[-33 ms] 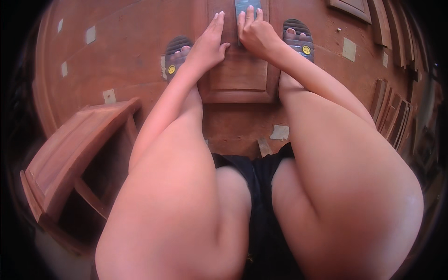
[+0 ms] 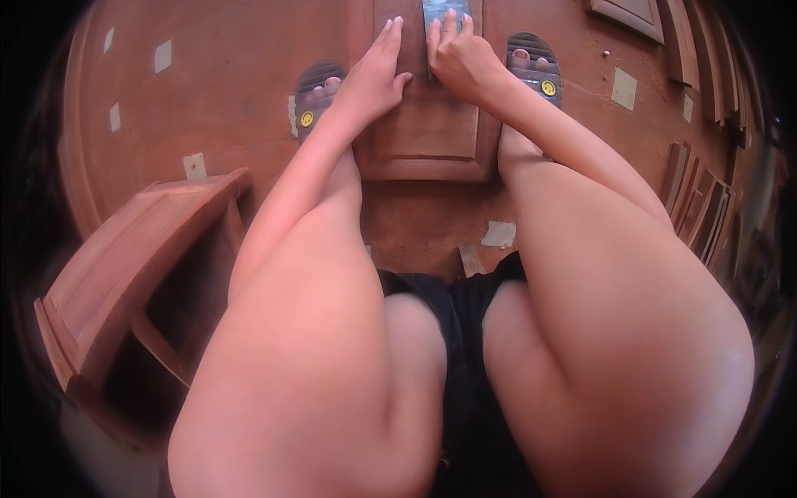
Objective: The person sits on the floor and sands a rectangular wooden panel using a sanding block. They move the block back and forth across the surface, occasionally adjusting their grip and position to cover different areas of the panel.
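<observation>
A reddish-brown wooden panel door [image 2: 423,137] with a raised centre lies flat between my feet, its far end cut off by the top edge. My left hand [image 2: 374,79] rests on its left side, palm down, fingers stretched out and thumb apart. Under the fingers of my right hand [image 2: 465,62] is a thin blue-grey sheet [image 2: 437,10], which looks like sandpaper. Those fingers are bent and press it against the door's surface. Part of the sheet is hidden beneath the hand.
Sandalled feet [image 2: 534,79] flank the door. A curved wooden frame piece [image 2: 141,241] stands at the left. Wooden strips [image 2: 701,195] and long boards [image 2: 681,50] lie along the right, near another panel [image 2: 628,15]. Pale patches [image 2: 624,89] dot the brown floor surface [image 2: 232,108].
</observation>
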`<act>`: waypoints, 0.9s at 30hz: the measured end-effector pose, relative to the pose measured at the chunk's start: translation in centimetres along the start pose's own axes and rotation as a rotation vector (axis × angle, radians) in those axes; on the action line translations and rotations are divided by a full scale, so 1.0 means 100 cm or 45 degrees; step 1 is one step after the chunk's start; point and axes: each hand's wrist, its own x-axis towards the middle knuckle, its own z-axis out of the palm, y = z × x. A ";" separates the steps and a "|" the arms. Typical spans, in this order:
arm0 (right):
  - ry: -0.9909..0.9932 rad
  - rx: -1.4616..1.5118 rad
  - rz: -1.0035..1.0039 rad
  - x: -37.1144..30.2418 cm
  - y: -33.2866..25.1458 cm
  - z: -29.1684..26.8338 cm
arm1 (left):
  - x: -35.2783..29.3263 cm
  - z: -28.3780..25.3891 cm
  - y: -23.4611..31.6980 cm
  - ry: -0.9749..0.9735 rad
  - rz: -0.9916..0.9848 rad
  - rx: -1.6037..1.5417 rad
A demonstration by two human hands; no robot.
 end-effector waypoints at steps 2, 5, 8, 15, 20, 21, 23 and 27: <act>-0.004 -0.039 -0.142 -0.003 -0.002 -0.007 | 0.001 0.001 -0.001 0.002 -0.008 0.000; -0.022 -0.109 -0.246 -0.013 -0.014 -0.002 | -0.001 -0.002 0.000 -0.007 -0.043 0.017; 0.059 -0.216 -0.045 0.012 -0.007 0.018 | 0.002 -0.003 0.002 0.003 -0.015 0.018; -0.149 -0.083 -0.183 0.008 -0.016 -0.003 | 0.000 -0.004 0.000 -0.012 -0.045 0.040; 0.020 0.013 0.051 0.021 -0.010 0.012 | 0.002 0.002 -0.001 0.008 0.039 0.100; 0.001 0.057 0.122 0.027 -0.006 0.010 | 0.002 0.003 -0.001 -0.001 0.038 0.112; 0.000 -0.010 -0.013 0.026 0.001 0.011 | -0.002 0.001 -0.003 -0.014 0.040 0.141; 0.013 -0.061 -0.077 0.008 -0.013 0.006 | 0.000 0.001 -0.005 0.019 0.054 0.116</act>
